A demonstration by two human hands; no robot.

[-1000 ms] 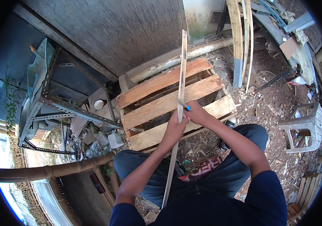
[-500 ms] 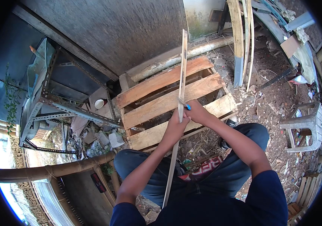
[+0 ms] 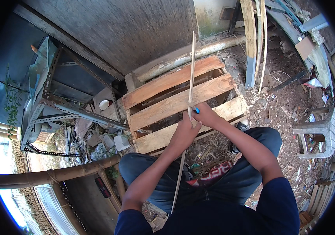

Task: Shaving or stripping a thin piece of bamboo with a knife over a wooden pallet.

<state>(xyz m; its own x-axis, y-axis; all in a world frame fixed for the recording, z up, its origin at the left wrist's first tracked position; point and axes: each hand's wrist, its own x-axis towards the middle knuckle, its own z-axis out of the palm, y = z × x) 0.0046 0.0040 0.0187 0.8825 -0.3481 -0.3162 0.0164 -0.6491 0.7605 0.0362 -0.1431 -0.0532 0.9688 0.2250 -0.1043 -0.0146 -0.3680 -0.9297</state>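
A long, narrow bamboo strip (image 3: 192,72) runs from above the wooden pallet down between my knees. My left hand (image 3: 184,133) is closed round its middle, fingers wrapped over it. Just above and to the right, my right hand (image 3: 206,115) grips a small knife (image 3: 192,107) with a bit of blue showing at its handle. The blade lies across the strip, touching or very close to it. Most of the knife's handle is hidden in my fist. Beneath both hands is the slatted wooden pallet (image 3: 152,118).
Longer bamboo strips (image 3: 249,47) lean at the back right. A plastic stool (image 3: 317,131) stands at the right. To the left are a metal angle frame (image 3: 77,111) and a white cup (image 3: 104,105). A bamboo pole (image 3: 77,170) crosses at lower left.
The bamboo strip has turned about its length, now showing a thinner edge. My left hand's grip has shifted slightly, while the knife stays by the strip.
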